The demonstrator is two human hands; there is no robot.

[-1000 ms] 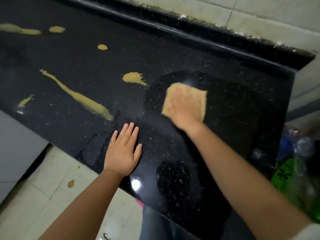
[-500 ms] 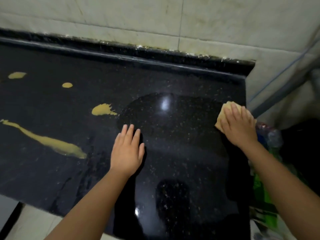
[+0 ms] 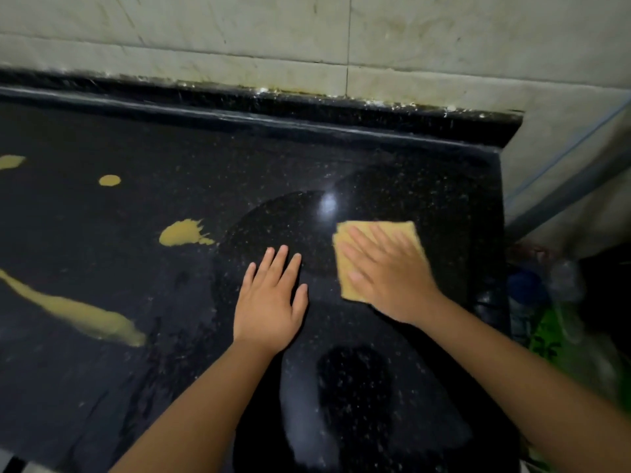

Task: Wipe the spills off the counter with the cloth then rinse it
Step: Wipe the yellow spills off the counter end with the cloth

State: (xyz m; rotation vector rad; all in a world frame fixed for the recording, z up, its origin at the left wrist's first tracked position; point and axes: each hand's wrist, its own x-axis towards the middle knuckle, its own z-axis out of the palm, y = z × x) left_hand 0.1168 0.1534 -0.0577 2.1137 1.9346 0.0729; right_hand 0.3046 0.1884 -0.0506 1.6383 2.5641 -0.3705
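Observation:
A folded yellow cloth lies flat on the black speckled counter, right of centre. My right hand presses down on it with fingers spread, blurred by motion. My left hand rests flat and empty on the counter just left of the cloth. Yellow spills sit to the left: a splat, a long streak, a small round drop and a patch at the left edge. The surface around my hands looks wet and shiny.
A raised black ledge and a tiled wall run behind the counter. The counter ends at the right; beyond that edge lie plastic bottles and a green bag, low down.
My right hand has slid the cloth from the counter's right edge back leftward, toward my left hand. The left hand has stayed flat in place.

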